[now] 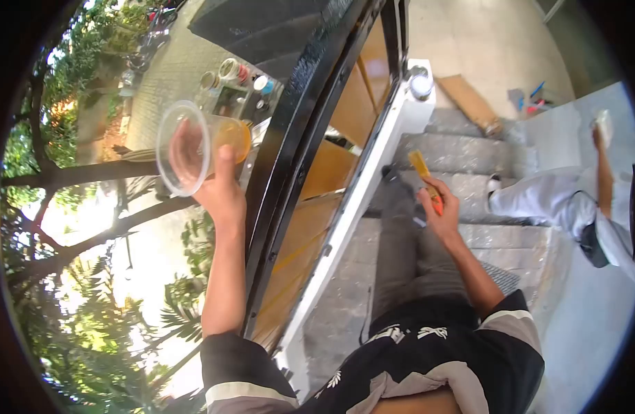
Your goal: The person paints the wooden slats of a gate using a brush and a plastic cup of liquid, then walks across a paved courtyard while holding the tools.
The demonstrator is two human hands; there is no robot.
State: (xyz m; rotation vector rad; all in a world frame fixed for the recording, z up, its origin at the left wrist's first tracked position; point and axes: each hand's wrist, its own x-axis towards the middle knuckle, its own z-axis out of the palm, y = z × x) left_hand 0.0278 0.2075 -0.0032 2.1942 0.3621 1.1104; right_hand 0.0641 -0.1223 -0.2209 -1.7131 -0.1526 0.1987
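My left hand [224, 190] is wrapped round a clear plastic cup [217, 134] on the outer side of the railing. The cup is tipped sideways, its wide rim towards the left, and its bottom end looks orange-yellow. In my right hand [442, 212] is a paintbrush [419, 165], gripped by its orange-red handle with the yellowish bristle end pointing up and away from me. The brush is over the stairs, apart from the railing. Between my two hands runs the glossy black metal railing [290, 131], with brownish panels [324, 172] below its top bar.
Several jars [231, 69] stand beyond the railing. A lidded container [421, 86] sits on the white post. A brown board [469, 103] lies atop the grey steps [455, 152]. At right, another person [552, 200] holds something whitish against the wall. Branches [104, 172] fill the left.
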